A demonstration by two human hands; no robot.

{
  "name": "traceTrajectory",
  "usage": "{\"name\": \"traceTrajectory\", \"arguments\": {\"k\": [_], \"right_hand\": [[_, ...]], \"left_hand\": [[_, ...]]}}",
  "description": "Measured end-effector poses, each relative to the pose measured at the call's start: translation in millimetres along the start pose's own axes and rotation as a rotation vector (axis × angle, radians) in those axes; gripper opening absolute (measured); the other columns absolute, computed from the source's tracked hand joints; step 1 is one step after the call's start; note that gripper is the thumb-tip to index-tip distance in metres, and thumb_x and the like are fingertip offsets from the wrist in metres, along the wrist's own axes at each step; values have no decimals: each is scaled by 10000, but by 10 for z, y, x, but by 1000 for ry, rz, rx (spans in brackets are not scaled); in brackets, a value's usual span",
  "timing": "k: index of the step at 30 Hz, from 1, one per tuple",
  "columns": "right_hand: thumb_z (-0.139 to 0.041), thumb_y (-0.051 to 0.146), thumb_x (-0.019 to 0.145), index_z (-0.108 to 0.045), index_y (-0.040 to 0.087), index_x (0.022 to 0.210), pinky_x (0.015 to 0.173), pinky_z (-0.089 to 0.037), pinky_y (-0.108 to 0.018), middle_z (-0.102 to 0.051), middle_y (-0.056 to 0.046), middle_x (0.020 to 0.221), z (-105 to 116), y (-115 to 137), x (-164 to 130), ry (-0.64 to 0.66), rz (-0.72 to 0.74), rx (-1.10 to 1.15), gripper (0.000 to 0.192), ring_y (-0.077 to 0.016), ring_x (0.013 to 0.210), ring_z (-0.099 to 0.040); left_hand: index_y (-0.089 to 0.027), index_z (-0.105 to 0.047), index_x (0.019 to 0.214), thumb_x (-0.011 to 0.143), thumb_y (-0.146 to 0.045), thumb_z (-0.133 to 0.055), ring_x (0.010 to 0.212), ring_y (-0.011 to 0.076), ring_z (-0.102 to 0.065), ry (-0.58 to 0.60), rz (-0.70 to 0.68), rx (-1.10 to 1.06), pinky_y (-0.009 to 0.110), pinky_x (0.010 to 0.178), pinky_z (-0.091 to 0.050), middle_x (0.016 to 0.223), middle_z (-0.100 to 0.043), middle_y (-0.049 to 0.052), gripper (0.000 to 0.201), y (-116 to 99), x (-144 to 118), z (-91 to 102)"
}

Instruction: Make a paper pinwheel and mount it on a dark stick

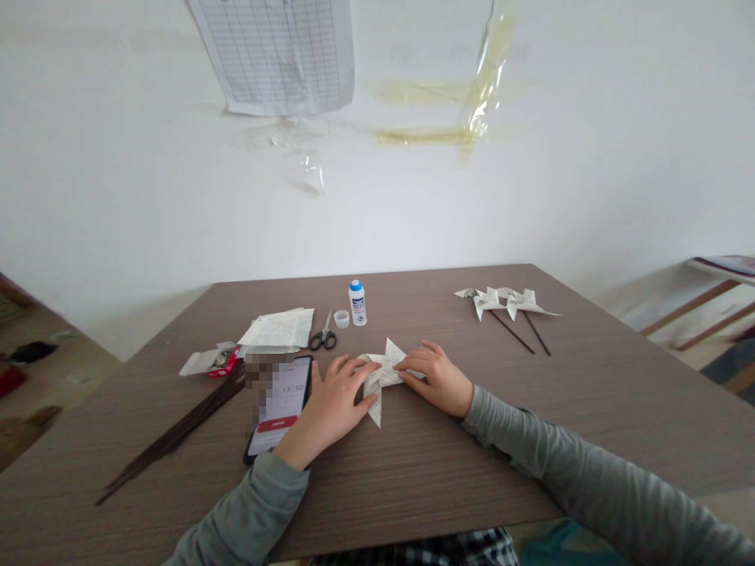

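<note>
A printed-paper pinwheel (390, 369) lies on the table in front of me, its pointed blades spread out. My left hand (337, 391) reaches over its left side, with the index finger and thumb pressing on the paper. From the right, my right hand (435, 377) has its fingers closed on the pinwheel's right blade. Just left of my left hand lies a phone (283, 409) with its screen lit. Beyond the hands stand a white glue bottle (357, 305) with a blue top and a small clear cap (341, 318). Scissors (323, 336) rest beside the cap.
Two pinwheels on sticks (499, 303) lie at the back right. To the left are a stack of printed paper (277, 330), an open red-and-white box (219, 360) and a bundle of dark sticks (177, 424). The table (472, 472) meets a white wall.
</note>
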State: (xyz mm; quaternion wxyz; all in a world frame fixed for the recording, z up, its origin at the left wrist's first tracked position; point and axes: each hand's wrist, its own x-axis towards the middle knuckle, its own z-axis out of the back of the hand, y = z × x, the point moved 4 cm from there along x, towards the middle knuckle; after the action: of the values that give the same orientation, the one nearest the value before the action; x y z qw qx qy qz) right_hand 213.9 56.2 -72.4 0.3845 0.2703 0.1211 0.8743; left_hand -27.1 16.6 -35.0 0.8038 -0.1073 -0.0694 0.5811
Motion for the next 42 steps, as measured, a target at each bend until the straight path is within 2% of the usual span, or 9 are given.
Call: {"name": "traceTrajectory", "arguments": {"k": [4, 7, 9, 18, 24, 29, 35, 38, 42], "right_hand": [[-667, 225, 1226, -906, 282, 1456, 1439, -505, -710, -925, -152, 1498, 63, -104, 19, -16, -25, -25, 337, -336, 1490, -830], [-680, 184, 1196, -896, 312, 1493, 1473, -455, -758, -852, -141, 1682, 47, -172, 13, 62, -19, -42, 389, -342, 1641, -758], [-702, 182, 1184, -901, 325, 1482, 1478, -451, -769, -840, -131, 1707, 29, -193, 2, 109, -6, -50, 386, -346, 1647, -757], [-710, 279, 1239, -915, 336, 1508, 1463, -455, -794, -864, -148, 1543, 55, -89, -14, 139, 10, -176, 343, -359, 1486, -787], [-732, 316, 1249, -910, 360, 1539, 1432, -481, -811, -843, -136, 1444, 23, -49, -22, 127, 10, -203, 343, -347, 1358, -786], [-750, 301, 1240, -900, 362, 1549, 1436, -486, -799, -862, -132, 1466, 16, 24, -22, 132, 47, -187, 349, -359, 1391, -794], [-715, 246, 1225, -906, 345, 1471, 1447, -498, -709, -908, -92, 1454, 0, 23, -21, 115, 120, -86, 327, -313, 1400, -829], [-708, 233, 1215, -922, 318, 1409, 1433, -510, -704, -920, -101, 1422, 18, -19, -8, 80, 92, -85, 301, -315, 1358, -849], [-735, 234, 1200, -947, 312, 1323, 1426, -506, -728, -927, -103, 1380, 30, -27, 0, 97, 56, -117, 256, -333, 1342, -846]], "left_hand": [[-463, -702, 1823, 1155, -226, -743, 1855, 498, -507, 34, -33, -4, 938, 1502, -290, 1912, -681, 89, 710, 41, 2, -28], [-478, -649, 1864, 1161, -193, -716, 1881, 483, -474, 58, -42, -2, 935, 1506, -285, 1958, -631, 80, 762, 50, 5, -54], [-470, -636, 1874, 1162, -179, -695, 1878, 483, -477, 41, -45, 2, 936, 1499, -299, 1957, -632, 81, 772, 61, 11, -65], [-406, -708, 1798, 1156, -195, -651, 1728, 413, -638, -139, -56, 3, 772, 1479, -452, 1809, -758, 112, 678, 178, 51, -91], [-393, -744, 1759, 1171, -318, -737, 1711, 448, -643, -162, -14, 1, 790, 1460, -466, 1777, -763, 134, 593, 125, 43, -50], [-363, -745, 1766, 1188, -356, -755, 1722, 463, -654, -135, 9, -18, 828, 1486, -421, 1797, -753, 150, 578, 45, 25, -33], [-370, -755, 1756, 1166, -368, -757, 1715, 466, -660, -135, 28, -19, 805, 1517, -385, 1793, -760, 148, 590, 41, 17, -34], [-340, -765, 1751, 1161, -355, -745, 1704, 483, -662, -117, 50, -20, 836, 1516, -354, 1771, -764, 167, 590, 39, 17, -31], [-364, -803, 1713, 1146, -345, -781, 1700, 469, -668, -124, 60, -2, 789, 1519, -378, 1749, -771, 158, 568, 30, 17, -22]]}}
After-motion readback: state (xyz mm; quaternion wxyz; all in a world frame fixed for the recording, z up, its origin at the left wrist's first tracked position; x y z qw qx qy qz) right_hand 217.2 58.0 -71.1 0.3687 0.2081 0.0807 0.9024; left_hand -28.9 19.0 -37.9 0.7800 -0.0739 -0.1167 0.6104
